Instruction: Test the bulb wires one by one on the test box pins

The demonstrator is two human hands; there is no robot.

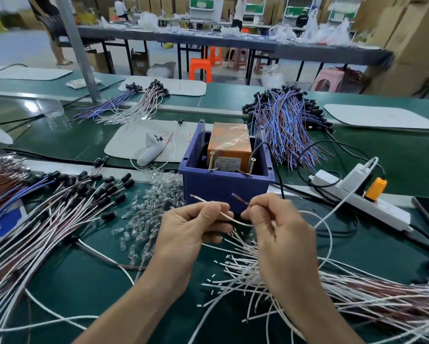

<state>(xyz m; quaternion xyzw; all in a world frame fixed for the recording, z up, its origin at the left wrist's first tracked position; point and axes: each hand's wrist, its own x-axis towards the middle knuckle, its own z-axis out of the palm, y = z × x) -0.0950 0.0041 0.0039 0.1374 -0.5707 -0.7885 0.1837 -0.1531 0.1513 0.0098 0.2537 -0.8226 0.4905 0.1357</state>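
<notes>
A blue test box (227, 184) stands in the middle of the green bench, with an orange unit (229, 145) inside and two brass screw pins, the left pin (211, 160) and the right pin (252, 166), sticking up at its near edge. Just in front of the box, my left hand (191, 229) pinches a white wire (203, 200) whose tip points up and left. My right hand (280, 227) pinches a brown wire (240, 199) with its tip raised. Both tips are below the pins and apart from them.
Black-socketed wires (59, 202) lie piled at the left, loose clear bulbs (146, 214) beside the box, and white and brown wires (332, 289) at the right. Blue wire bundles (288, 125) lie behind. A white power strip (362, 194) sits at the right.
</notes>
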